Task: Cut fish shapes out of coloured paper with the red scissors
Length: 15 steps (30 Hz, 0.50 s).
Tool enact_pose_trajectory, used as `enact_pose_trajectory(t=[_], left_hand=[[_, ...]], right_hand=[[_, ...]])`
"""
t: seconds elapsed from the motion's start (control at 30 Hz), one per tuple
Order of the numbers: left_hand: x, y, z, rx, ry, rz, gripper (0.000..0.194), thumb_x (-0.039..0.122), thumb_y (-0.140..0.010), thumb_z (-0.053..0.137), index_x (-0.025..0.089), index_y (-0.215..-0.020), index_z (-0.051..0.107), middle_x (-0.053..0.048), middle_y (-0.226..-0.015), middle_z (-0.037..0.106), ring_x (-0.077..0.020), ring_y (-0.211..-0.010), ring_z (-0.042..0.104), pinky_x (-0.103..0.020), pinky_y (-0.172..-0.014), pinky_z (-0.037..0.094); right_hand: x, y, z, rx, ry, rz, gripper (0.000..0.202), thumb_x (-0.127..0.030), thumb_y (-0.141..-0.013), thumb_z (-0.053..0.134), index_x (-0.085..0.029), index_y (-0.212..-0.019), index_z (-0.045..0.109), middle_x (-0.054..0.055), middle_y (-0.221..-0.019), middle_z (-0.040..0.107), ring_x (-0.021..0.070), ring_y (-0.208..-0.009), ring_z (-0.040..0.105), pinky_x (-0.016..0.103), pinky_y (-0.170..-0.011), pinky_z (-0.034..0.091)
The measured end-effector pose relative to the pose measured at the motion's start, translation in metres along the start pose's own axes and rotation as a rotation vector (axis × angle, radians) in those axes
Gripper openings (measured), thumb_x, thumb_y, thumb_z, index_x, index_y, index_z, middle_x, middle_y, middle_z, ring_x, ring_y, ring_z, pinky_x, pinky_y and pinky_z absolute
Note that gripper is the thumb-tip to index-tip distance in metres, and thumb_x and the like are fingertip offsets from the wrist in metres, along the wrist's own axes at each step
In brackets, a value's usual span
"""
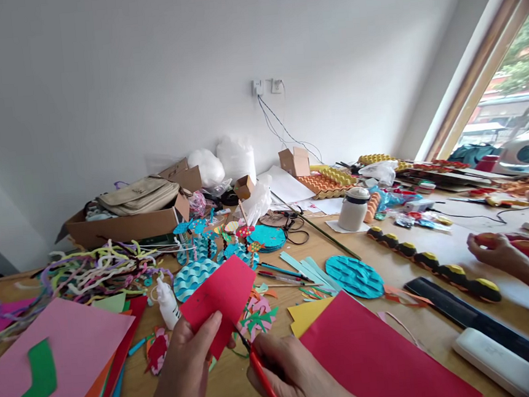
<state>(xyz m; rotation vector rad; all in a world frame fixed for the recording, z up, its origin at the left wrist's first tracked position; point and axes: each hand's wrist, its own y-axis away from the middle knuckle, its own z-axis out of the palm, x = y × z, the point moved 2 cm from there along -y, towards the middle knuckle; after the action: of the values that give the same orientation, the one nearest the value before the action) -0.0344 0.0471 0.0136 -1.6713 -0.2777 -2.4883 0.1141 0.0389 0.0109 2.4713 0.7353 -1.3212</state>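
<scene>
Between thumb and fingers, my left hand [188,359] pinches a small piece of red paper [222,298], raised over the table. My right hand [291,369] is closed around red-handled scissors [266,380], whose blades point up at the paper's lower right edge. How far the blades are apart is hard to see. A large red sheet [376,362] lies to the right of my right hand, partly over yellow paper [309,315]. A white glue bottle [167,303] stands just beyond my left hand.
Pink paper [68,339] and other coloured sheets lie at the left, below tangled pipe cleaners [99,268]. Blue discs [353,276], a black-and-yellow egg-carton strip [427,259] and a white case [499,363] are on the right. Another person's hands [505,257] hold an orange piece at the far right.
</scene>
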Motion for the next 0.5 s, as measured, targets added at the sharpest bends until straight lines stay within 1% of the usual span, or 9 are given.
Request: enact_pose_trajectory(t=[0.13, 0.3, 0.5], left_hand=[[0.0011, 0.0032, -0.0015, 0.024, -0.066, 0.003, 0.018, 0.028, -0.061, 0.070, 0.016, -0.074, 0.069, 0.000, -0.061, 0.069, -0.0158, -0.056, 0.060, -0.024, -0.056, 0.047], [0.0018, 0.0042, -0.0014, 0.067, -0.079, -0.011, 0.025, 0.029, -0.060, 0.070, 0.015, -0.081, 0.070, -0.003, -0.073, 0.073, -0.0222, -0.070, 0.065, -0.029, -0.065, 0.050], [-0.0020, 0.0030, -0.0070, 0.082, -0.110, -0.014, 0.031, 0.031, -0.061, 0.071, 0.016, -0.089, 0.070, -0.004, -0.082, 0.074, -0.0247, -0.081, 0.066, -0.031, -0.072, 0.050]], right_hand=[[0.0017, 0.0001, 0.0000, -0.002, -0.010, -0.033, 0.024, -0.030, -0.086, 0.037, -0.018, -0.066, 0.037, -0.005, -0.057, 0.035, 0.0077, -0.053, 0.028, 0.018, -0.042, 0.021], [0.0019, 0.0013, 0.0003, 0.008, -0.011, -0.018, 0.029, -0.034, -0.087, 0.037, -0.018, -0.063, 0.036, -0.006, -0.053, 0.032, 0.0071, -0.050, 0.026, 0.017, -0.040, 0.020], [0.0090, 0.0002, 0.0044, 0.032, 0.030, -0.046, 0.034, -0.037, -0.088, 0.035, -0.017, -0.061, 0.036, -0.005, -0.052, 0.033, 0.0064, -0.048, 0.028, 0.017, -0.041, 0.021]])
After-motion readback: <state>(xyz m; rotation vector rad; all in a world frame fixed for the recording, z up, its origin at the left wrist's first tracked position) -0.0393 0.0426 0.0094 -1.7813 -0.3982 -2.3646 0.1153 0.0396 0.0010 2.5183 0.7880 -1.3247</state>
